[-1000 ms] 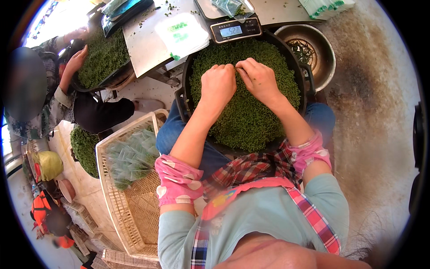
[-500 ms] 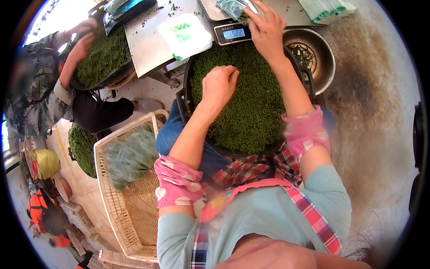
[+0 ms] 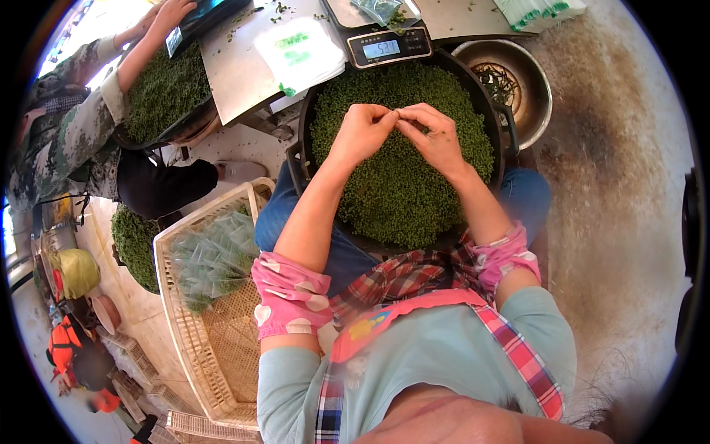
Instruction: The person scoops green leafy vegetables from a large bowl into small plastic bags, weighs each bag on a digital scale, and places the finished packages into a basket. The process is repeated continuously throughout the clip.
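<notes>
Over a large black basin [image 3: 305,118] on my lap, heaped with small round green berries [image 3: 407,192], my two hands meet at the fingertips. My left hand [image 3: 364,133] is closed in a pinch, thumb against fingers. My right hand [image 3: 435,139] pinches against it, its thumb and forefinger touching the left fingertips. Whatever lies between them is too small to make out. Just beyond the basin stands a digital scale [image 3: 388,47] with a lit display. A clear plastic bag [image 3: 379,10] rests on its pan, with some green sprigs beside it.
White printed bags [image 3: 303,53] lie stacked on the metal table [image 3: 235,81]. A metal bowl [image 3: 538,96] stands right of the basin. A cream plastic crate [image 3: 177,325] holds filled clear bags [image 3: 214,259]. At far left a co-worker's arms [image 3: 140,55] reach over another basin of berries.
My right hand has come back from the bag on the scale to meet my left hand above the berries. The co-worker's hands have moved up and right toward the table.
</notes>
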`<control>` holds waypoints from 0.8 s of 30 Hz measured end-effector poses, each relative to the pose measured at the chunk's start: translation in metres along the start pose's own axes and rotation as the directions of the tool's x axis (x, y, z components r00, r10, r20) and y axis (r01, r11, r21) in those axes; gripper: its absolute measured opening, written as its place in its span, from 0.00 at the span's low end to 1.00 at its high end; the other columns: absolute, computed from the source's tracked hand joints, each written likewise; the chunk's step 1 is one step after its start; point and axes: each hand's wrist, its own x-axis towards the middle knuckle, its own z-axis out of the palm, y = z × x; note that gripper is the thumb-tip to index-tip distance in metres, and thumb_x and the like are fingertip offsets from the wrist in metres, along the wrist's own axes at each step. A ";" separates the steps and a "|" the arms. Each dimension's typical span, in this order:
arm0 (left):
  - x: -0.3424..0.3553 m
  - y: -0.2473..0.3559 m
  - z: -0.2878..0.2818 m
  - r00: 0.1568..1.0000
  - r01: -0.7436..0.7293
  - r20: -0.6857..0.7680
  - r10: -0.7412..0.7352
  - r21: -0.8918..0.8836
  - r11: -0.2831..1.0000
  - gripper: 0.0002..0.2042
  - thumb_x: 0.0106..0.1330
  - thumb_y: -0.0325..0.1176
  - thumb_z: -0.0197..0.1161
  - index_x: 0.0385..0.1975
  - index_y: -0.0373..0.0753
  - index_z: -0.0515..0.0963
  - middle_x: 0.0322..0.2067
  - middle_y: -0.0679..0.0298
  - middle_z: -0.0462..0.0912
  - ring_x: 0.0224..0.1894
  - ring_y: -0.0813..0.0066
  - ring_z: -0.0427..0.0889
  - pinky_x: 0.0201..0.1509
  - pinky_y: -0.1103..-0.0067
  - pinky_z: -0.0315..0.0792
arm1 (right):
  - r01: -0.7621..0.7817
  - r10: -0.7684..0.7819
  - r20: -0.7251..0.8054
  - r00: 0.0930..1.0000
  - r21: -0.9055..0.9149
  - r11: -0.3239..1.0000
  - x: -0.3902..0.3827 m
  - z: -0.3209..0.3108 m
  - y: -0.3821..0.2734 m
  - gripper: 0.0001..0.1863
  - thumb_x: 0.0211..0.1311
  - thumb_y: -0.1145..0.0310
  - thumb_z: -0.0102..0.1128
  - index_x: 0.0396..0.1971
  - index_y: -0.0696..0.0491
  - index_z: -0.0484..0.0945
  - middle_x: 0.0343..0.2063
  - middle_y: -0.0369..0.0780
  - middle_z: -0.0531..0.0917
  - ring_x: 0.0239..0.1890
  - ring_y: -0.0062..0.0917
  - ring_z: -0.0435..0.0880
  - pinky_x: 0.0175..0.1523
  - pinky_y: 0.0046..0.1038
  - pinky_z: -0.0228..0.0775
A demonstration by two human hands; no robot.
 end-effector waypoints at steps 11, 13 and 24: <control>-0.008 -0.002 0.002 0.990 -0.097 -0.050 0.131 0.431 0.897 0.10 0.56 0.31 0.66 0.36 0.33 0.82 0.28 0.55 0.84 0.32 0.59 0.84 0.38 0.68 0.77 | -0.007 0.046 0.137 0.989 -0.273 0.962 0.006 -0.001 0.003 0.15 0.55 0.70 0.67 0.44 0.52 0.81 0.42 0.37 0.83 0.33 0.24 0.85 0.38 0.26 0.77; -0.013 -0.002 0.006 0.989 -0.092 -0.047 0.141 0.554 0.828 0.14 0.55 0.30 0.66 0.41 0.34 0.81 0.36 0.55 0.84 0.40 0.56 0.83 0.44 0.66 0.77 | 0.000 0.020 0.063 0.998 -0.291 0.957 0.020 -0.006 0.011 0.18 0.57 0.69 0.66 0.49 0.50 0.79 0.50 0.38 0.80 0.32 0.24 0.85 0.40 0.28 0.78; -0.005 -0.001 0.009 0.830 -0.334 -0.218 0.514 0.545 0.769 0.28 0.54 0.31 0.70 0.57 0.36 0.72 0.56 0.50 0.72 0.59 0.49 0.70 0.63 0.62 0.65 | 0.323 -0.341 0.090 0.936 -0.607 0.726 0.165 -0.030 -0.002 0.10 0.64 0.66 0.57 0.41 0.53 0.79 0.43 0.43 0.83 0.41 0.43 0.83 0.42 0.37 0.77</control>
